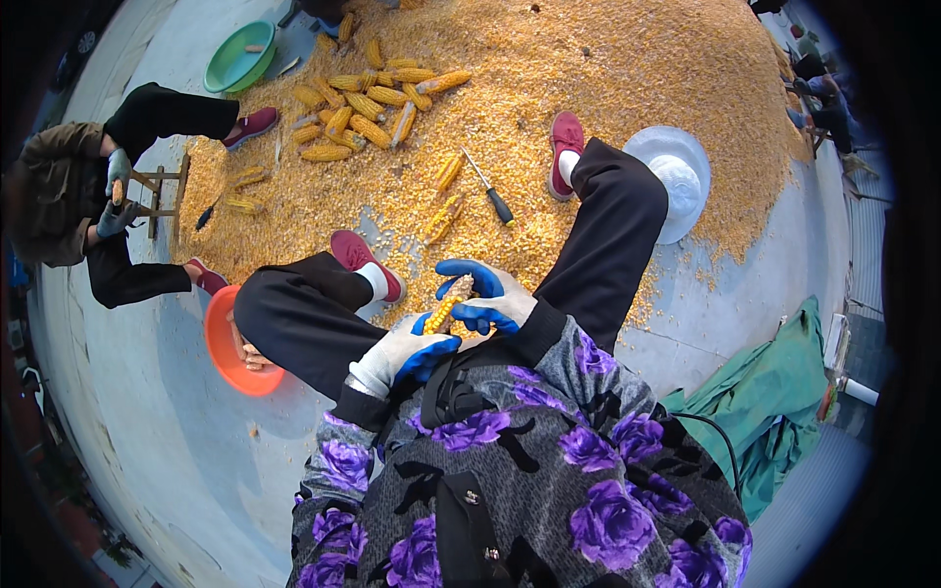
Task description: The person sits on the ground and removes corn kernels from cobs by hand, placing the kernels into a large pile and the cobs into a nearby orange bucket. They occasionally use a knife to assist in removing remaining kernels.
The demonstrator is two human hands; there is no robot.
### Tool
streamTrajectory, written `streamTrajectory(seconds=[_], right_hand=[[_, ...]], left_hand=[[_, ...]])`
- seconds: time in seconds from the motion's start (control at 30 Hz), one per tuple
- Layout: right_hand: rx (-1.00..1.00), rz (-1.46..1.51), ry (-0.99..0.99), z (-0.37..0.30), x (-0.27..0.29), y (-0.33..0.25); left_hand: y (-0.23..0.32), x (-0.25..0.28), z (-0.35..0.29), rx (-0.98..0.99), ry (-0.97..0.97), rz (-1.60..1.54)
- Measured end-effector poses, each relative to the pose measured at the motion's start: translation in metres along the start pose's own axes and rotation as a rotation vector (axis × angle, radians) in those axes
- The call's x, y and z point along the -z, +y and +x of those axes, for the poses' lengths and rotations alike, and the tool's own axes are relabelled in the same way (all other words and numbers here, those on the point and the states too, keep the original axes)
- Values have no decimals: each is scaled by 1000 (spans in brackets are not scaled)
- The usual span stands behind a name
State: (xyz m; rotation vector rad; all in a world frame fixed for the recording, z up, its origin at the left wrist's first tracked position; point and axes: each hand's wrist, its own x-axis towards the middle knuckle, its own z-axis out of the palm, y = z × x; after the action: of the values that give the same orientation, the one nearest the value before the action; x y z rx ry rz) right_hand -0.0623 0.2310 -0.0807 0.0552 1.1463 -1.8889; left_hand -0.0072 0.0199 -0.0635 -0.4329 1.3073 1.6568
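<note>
A partly stripped corn cob slants up and to the right between my hands, above my lap. Yellow kernels cover its lower part, while the upper end looks bare. My left hand, in a white glove with blue coating, grips the lower end. Around the upper end curl the fingers of my right hand, gloved the same way. Beyond them, a screwdriver with a dark handle lies on the loose kernels. Two partly stripped cobs lie beside it, and a heap of corn cobs lies farther off.
An orange basin with bare cobs stands by my left leg. At the left, a co-worker holds a cob near a wooden stool. A green basin stands far left, a white hat-like object right, green cloth lower right.
</note>
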Motion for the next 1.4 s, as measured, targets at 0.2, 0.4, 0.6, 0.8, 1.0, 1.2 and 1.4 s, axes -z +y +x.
streamTrajectory(seconds=[0.2,0.4,0.6,0.8,1.0,1.2,1.4], right_hand=[[207,-114,47,-5,-19,-5],[28,-251,147,-2,-20,0],[217,-447,415,8,-22,16],[15,204,270,14,-11,2],[202,23,297,15,-15,11],[160,-246,486,22,0,19],[58,-8,384,14,-15,9]], left_hand=[[14,-1,-9,92,-67,-48],[-16,6,12,-124,118,269],[-11,-13,15,-64,326,707],[-18,-9,22,-78,273,541],[-17,-2,22,-23,90,-87],[-16,-8,33,-116,213,438],[-41,9,53,-200,451,660]])
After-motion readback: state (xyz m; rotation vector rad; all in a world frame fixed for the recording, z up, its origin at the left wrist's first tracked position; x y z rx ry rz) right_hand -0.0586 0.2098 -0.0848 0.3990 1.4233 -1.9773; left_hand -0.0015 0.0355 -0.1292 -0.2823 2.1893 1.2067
